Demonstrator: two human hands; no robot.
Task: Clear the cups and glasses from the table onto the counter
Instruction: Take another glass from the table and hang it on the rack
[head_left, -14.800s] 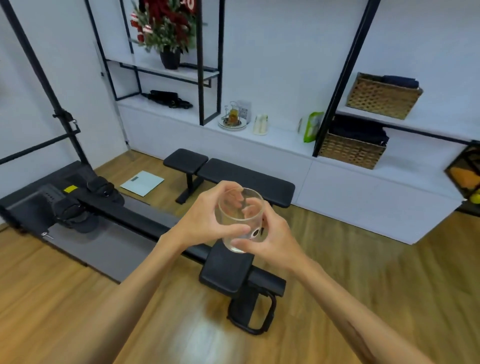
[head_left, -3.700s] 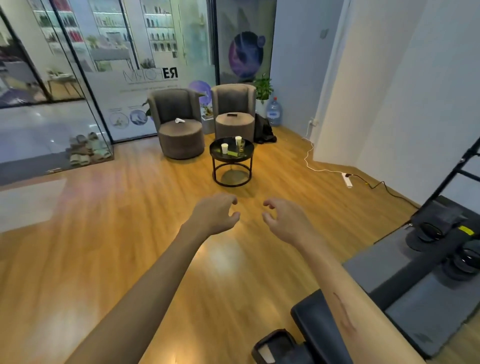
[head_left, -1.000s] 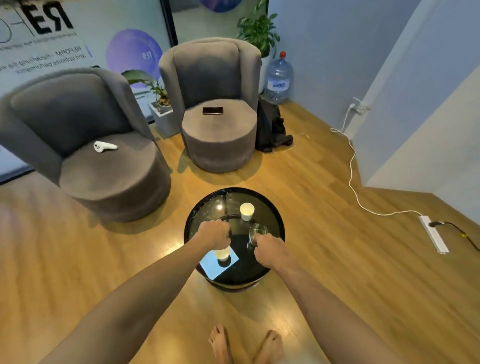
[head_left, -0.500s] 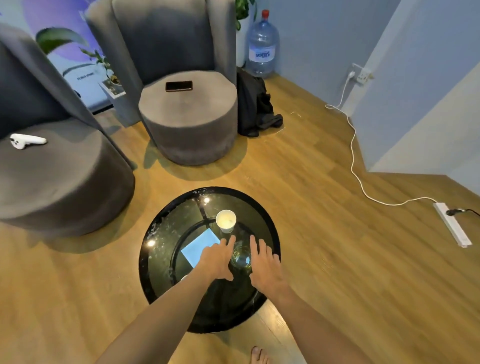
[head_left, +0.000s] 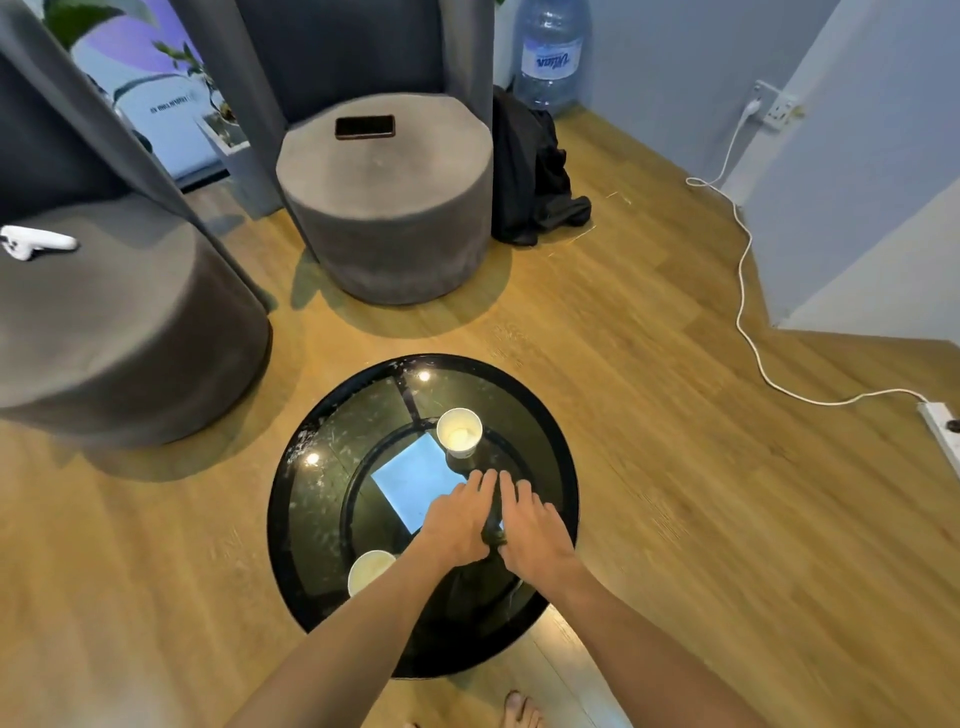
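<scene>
Warm wooden floor, grey upholstered armchairs (head_left: 384, 208) behind, and at the centre a low round black glass-topped table (head_left: 291, 499). On it: a white paper cup (head_left: 459, 432) at the far side, a second white paper cup (head_left: 370, 569) at the near left edge, partly hidden by the forearm, and a pale blue sheet (head_left: 410, 480) lying flat between them.

Left hand (head_left: 460, 519) and right hand (head_left: 530, 525) low over the middle of the table, palms facing, fingers stretched forward and lying side by side. Between the palms, only a sliver of something small and dark (head_left: 492, 527), probably a clear glass; cannot tell whether clamped or merely flanked.

Judging by this, a two-handed pickup. Wrap the fingers round the sides rather than pinching the rim. Lift straight up and keep upright, in case of liquid inside. Mind the far cup just beyond the fingertips and the sheet under the left hand. Both paper cups not yet cleared.
</scene>
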